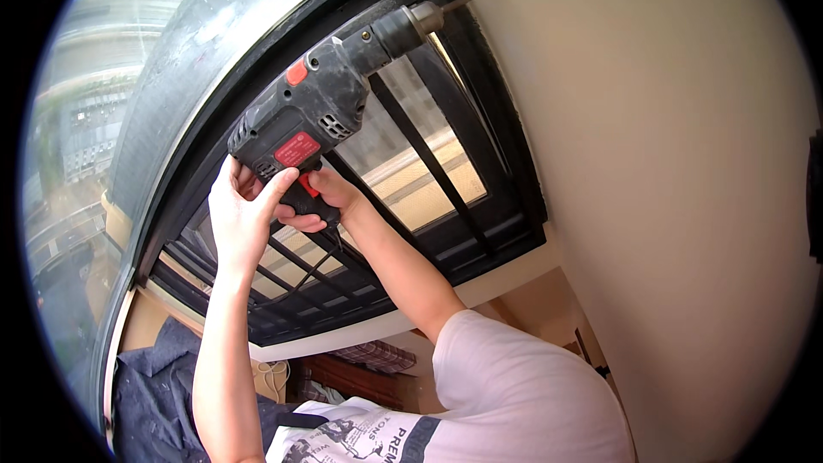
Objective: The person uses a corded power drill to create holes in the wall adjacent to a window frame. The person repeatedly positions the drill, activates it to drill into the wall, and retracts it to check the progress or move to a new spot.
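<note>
A black corded power drill (300, 111) with red accents is held up in both hands, its body slanting toward the upper right. My right hand (324, 197) wraps around the pistol grip, close to the red trigger. At the rear of the body, my left hand (240, 201) supports the housing from below, thumb along its side. A long thin drill bit (470, 0) sticks out of the metal chuck (424, 19), its tip in front of the pale wall (651, 137). From the bottom of the grip hangs the black cord (300, 281).
Behind the drill is a dark window frame with bars (429, 163). Glass (86, 146) curves along the left, with a view outdoors. Dark cloth (163, 386) lies at the lower left, beside a pale coiled cable (273, 375). The wall fills the right side.
</note>
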Available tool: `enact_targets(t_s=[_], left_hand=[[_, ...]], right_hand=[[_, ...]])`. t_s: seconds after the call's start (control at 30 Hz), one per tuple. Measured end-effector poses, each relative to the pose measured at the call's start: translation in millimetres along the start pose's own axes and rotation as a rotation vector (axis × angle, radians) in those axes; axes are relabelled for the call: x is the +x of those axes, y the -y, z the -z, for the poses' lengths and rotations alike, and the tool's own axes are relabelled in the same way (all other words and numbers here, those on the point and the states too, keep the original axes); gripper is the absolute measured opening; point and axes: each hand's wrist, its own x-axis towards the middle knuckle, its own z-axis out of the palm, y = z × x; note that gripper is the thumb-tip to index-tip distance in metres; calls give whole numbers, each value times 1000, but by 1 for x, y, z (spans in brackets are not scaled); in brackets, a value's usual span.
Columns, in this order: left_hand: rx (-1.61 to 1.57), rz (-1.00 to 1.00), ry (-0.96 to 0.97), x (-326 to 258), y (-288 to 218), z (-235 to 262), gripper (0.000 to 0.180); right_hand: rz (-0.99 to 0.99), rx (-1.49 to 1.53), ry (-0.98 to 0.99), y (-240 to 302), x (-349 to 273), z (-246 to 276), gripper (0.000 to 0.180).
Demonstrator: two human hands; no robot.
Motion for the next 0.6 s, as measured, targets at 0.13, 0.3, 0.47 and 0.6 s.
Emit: enact_targets(t_s=[0.13, 0.3, 0.47, 0.6], left_hand=[[-1, -13, -7, 0, 1, 0, 38], [13, 18, 4, -1, -1, -1, 39], [-11, 11, 3, -1, -2, -1, 38], [13, 2, 3, -1, -4, -1, 38]], right_hand=[[-1, -3, 0, 1, 1, -1, 58], [2, -10, -4, -1, -3, 0, 58], [-15, -6, 12, 0, -1, 1, 59], [-6, -23, 12, 2, 0, -2, 59]])
